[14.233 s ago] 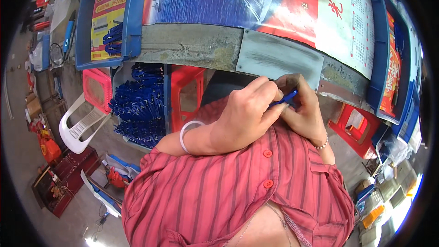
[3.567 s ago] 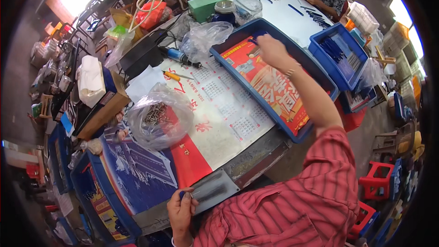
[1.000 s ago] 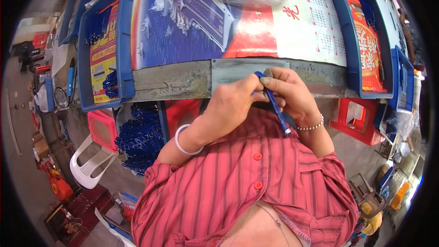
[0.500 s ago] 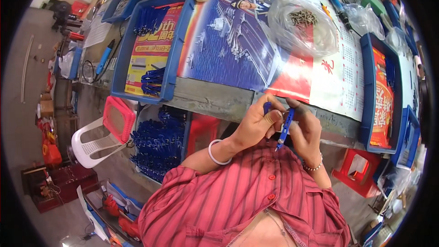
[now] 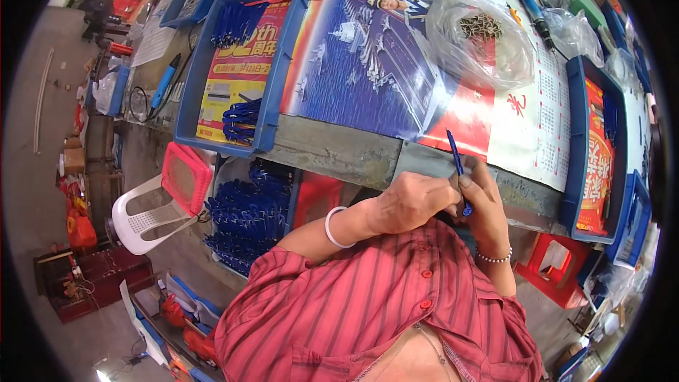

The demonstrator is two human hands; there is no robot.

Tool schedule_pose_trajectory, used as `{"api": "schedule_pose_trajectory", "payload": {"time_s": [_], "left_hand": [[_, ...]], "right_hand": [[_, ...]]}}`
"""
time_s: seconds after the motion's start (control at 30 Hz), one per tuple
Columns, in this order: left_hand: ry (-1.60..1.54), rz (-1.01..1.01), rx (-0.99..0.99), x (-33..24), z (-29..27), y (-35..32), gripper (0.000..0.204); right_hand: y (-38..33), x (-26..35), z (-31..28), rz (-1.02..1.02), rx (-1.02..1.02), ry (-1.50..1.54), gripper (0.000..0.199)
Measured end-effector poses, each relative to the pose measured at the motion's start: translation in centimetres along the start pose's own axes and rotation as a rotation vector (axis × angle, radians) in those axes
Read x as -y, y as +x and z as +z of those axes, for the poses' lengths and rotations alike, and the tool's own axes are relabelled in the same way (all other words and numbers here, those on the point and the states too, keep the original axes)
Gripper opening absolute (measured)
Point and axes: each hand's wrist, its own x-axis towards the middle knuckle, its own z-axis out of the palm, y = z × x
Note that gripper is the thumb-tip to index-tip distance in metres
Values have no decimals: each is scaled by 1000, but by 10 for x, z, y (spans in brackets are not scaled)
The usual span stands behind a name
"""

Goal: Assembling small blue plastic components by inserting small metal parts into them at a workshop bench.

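A slim blue piece (image 5: 456,154), long and narrow with a rounded lower end, stands tilted between the thumb and fingers of my right hand (image 5: 486,199). Its upper end points away from me, over the table edge. My left hand (image 5: 416,201) is closed beside it, its fingertips at the piece's lower half. What those fingers pinch, if anything, is hidden. Both hands are in front of my striped red shirt, just short of the table edge. To the left and below table height, a bin holds many similar blue pieces (image 5: 247,216).
A blue tray (image 5: 267,117) with bundles of blue pieces sits on the table at left, another tray (image 5: 574,148) at right. A plastic bag of small metal parts (image 5: 481,26) lies on the poster-covered table (image 5: 339,152). White-and-red stools (image 5: 152,223) stand below.
The blue piece has turned so that its long end now points up and away. My left hand has closed more, and a blue part beside its fingers no longer shows.
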Motion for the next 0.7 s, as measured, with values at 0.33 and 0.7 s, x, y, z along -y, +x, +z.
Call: {"api": "schedule_pose_trajectory", "payload": {"time_s": [0.33,0.7], "left_hand": [[-288,-487,-259,-7,-12,0,7],[-230,-408,-92,-9,-1,-6,11]], "right_hand": [[-5,12,-43,85,402,-268,42],[-12,41,-45,-180,569,-264,67]]}}
